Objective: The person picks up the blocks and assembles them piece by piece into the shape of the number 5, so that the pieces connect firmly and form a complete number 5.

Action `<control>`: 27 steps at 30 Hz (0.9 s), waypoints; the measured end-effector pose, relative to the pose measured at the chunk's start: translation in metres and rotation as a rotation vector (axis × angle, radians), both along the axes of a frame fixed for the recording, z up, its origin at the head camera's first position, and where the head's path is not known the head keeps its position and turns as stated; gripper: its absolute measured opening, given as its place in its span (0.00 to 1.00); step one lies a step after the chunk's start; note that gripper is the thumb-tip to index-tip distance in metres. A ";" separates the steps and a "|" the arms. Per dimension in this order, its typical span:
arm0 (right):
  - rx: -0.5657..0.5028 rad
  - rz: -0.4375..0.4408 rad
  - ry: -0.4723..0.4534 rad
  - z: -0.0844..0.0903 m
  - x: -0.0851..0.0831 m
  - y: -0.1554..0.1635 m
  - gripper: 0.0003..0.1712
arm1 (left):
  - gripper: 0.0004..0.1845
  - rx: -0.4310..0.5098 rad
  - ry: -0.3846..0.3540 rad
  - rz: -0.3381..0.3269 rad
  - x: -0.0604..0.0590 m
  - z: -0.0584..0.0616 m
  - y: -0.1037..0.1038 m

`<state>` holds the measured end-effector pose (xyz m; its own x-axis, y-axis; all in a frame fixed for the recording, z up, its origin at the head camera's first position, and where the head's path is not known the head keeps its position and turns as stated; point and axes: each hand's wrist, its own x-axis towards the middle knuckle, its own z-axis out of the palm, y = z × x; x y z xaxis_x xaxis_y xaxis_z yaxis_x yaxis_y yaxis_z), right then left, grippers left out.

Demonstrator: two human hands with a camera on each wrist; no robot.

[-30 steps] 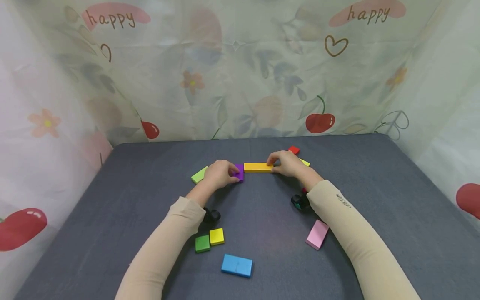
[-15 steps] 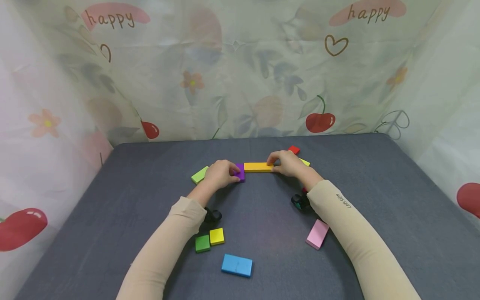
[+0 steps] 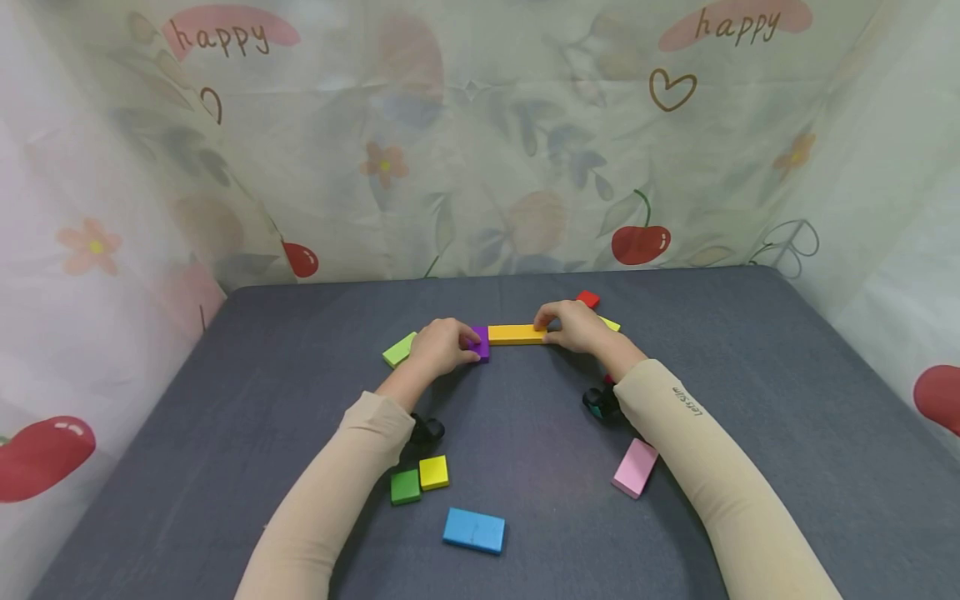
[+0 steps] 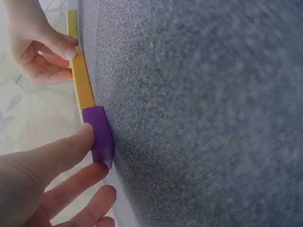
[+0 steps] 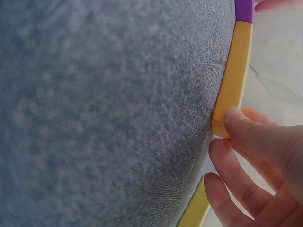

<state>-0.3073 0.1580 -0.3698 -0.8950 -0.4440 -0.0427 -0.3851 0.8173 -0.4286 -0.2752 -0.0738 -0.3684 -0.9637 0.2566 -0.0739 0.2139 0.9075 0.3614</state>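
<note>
While the left hand [image 3: 441, 347] pinches a purple block [image 3: 483, 346], the right hand [image 3: 576, 327] grips an orange block [image 3: 516, 335], its long axis running left-to-right.

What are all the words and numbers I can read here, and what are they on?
"happy": on the back curtain, upper left.
"happy": on the back curtain, upper right.
Small dark letters on the right sleeve: too small to read for sure.
No letters show on the purple block or the orange block.
No numbers show.
</note>
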 end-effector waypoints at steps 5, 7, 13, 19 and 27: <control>0.008 -0.005 -0.004 0.000 0.000 0.000 0.11 | 0.16 -0.003 0.003 -0.002 0.000 -0.001 0.000; 0.011 -0.005 -0.003 0.000 -0.001 0.000 0.11 | 0.15 -0.005 0.005 -0.003 0.000 -0.001 0.000; 0.014 -0.006 0.000 0.000 -0.001 -0.001 0.11 | 0.15 -0.010 0.011 -0.004 0.000 0.000 -0.001; 0.015 -0.011 -0.001 0.000 -0.001 -0.001 0.11 | 0.15 -0.008 0.012 -0.009 0.000 -0.001 0.000; 0.006 -0.014 -0.008 0.000 0.000 0.000 0.12 | 0.15 -0.008 0.007 -0.009 0.000 -0.001 -0.001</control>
<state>-0.3078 0.1579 -0.3699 -0.9009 -0.4309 -0.0528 -0.3697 0.8253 -0.4269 -0.2750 -0.0745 -0.3695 -0.9619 0.2645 -0.0696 0.2243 0.9084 0.3527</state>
